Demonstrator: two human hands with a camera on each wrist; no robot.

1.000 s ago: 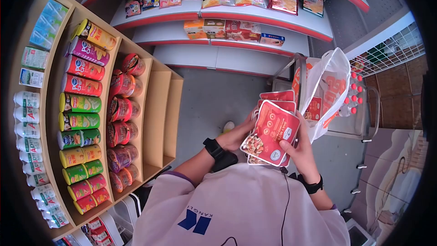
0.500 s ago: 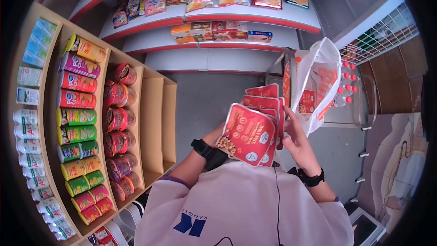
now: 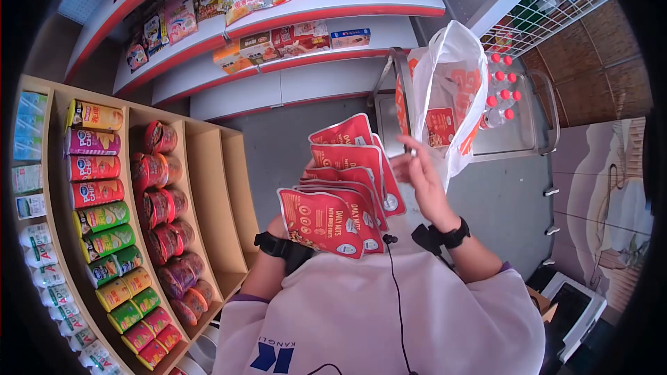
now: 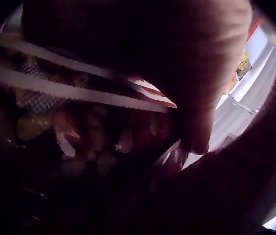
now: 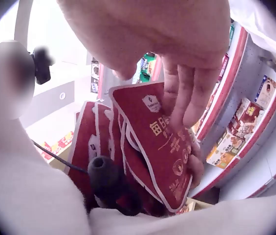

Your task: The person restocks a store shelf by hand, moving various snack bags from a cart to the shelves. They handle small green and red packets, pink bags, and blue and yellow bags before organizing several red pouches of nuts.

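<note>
Several red nut packets (image 3: 347, 156) lie fanned and overlapping in front of the white shirt. My left hand (image 3: 276, 226) holds them from behind, mostly hidden in the head view. Dark packets (image 4: 89, 132) fill the left wrist view, with my left hand (image 4: 191, 83) around their edge. My right hand (image 3: 429, 187) is at the fan's right side, fingers extended. In the right wrist view, straight fingers of my right hand (image 5: 162, 39) lie against the outermost packet (image 5: 152, 132), the thumb apart from it.
Beyond the packets, a white plastic bag (image 3: 469, 90) holding a red packet (image 3: 440, 127) hangs by a metal cart (image 3: 514, 140) with red-capped bottles (image 3: 501, 90). Wooden shelves of snack cans (image 3: 104, 217) stand left, white snack shelves (image 3: 326, 73) ahead.
The packets have shifted left in view and spread into a wider fan. My right thumb has come off the front packet, and the fingers have straightened. The head view has turned right.
</note>
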